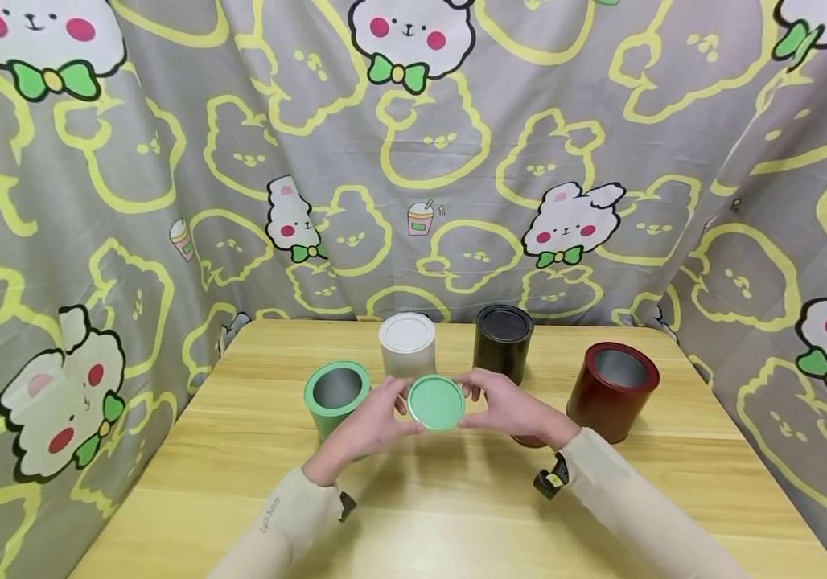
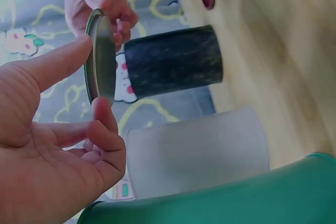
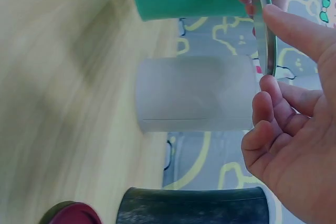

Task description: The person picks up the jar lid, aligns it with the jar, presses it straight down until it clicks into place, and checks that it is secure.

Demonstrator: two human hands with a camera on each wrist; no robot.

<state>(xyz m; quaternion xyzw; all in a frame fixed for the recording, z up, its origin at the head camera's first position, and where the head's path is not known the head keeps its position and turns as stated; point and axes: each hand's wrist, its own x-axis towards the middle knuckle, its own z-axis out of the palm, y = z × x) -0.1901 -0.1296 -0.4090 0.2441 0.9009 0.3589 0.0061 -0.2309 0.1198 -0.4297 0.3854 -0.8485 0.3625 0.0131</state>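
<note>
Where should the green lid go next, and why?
Probably left and down onto the green can: it stands open beside the hands, its colour matches, and both hands hold the green lid by its rim above the table.

Matt green lid (image 1: 436,402); smooth wood-grain table (image 1: 457,498).

Two bare hands, the left hand (image 1: 373,422) and right hand (image 1: 508,406), come out of long cream sleeves (image 1: 623,498). A small black strapped device with a yellow spot (image 1: 551,480) sits at the right wrist; another black clip (image 1: 346,505) at the left cuff.
</note>
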